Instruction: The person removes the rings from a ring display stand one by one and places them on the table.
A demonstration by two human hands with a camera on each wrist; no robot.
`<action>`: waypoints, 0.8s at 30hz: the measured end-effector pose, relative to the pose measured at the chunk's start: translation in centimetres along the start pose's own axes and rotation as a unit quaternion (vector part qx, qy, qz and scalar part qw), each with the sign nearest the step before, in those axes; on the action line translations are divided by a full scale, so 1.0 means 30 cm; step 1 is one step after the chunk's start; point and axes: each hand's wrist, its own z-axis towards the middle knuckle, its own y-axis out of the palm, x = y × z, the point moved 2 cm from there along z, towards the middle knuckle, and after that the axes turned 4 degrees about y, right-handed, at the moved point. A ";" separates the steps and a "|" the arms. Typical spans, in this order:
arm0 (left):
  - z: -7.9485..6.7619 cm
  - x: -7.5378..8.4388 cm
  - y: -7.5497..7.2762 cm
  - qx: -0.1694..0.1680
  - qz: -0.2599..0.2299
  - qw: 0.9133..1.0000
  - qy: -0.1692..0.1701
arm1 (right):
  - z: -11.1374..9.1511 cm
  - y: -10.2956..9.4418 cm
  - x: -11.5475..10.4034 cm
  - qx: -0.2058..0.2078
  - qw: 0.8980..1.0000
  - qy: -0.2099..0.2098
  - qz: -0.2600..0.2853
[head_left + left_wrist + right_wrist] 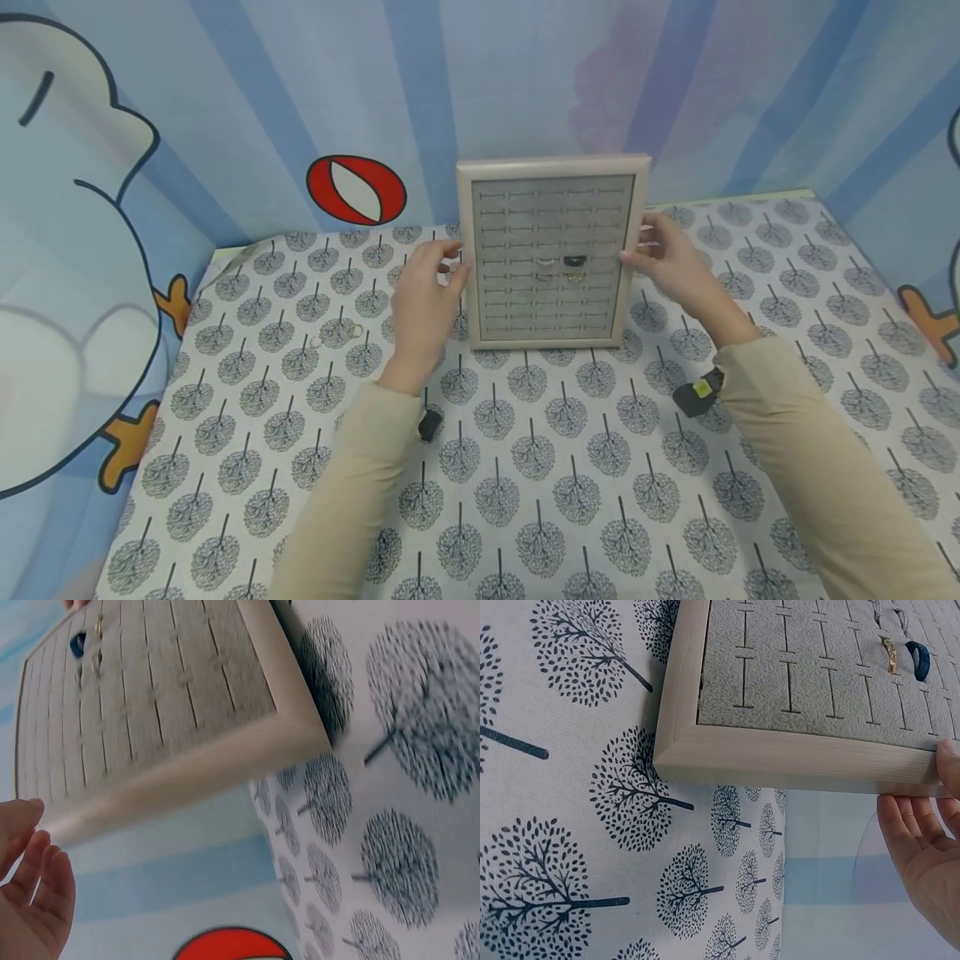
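Note:
A ring display tray (495, 317) with a pale wooden frame and grey slotted lining stands tilted up on the patterned cloth. My left hand (427, 304) holds its left side, thumb at the front edge and fingertips by the outer side. On the opposite side my right hand (671, 258) pinches the frame, the thumb in front and the other fingers behind. In the middle slots sit a dark blue ring (919, 661), a gold ring (889, 655) and two silver-coloured rings beside them. The tray's back is hidden.
Two small rings lie on the cloth left of the tray, one gold-coloured (356, 331) and one pale (315, 342). A tree-print cloth (525, 467) covers the table. Behind it hangs a blue striped cartoon backdrop (510, 75).

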 end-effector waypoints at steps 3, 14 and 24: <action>-0.002 0.044 0.043 -0.020 0.003 1.000 0.018 | -0.001 -0.001 -0.001 0.000 1.000 0.001 0.000; -0.007 0.125 0.169 -0.090 0.026 0.995 0.038 | -0.001 -0.003 0.000 -0.003 1.000 0.003 -0.002; 0.007 0.138 0.207 -0.108 0.032 0.993 0.033 | -0.003 0.001 -0.004 -0.006 1.000 0.004 0.002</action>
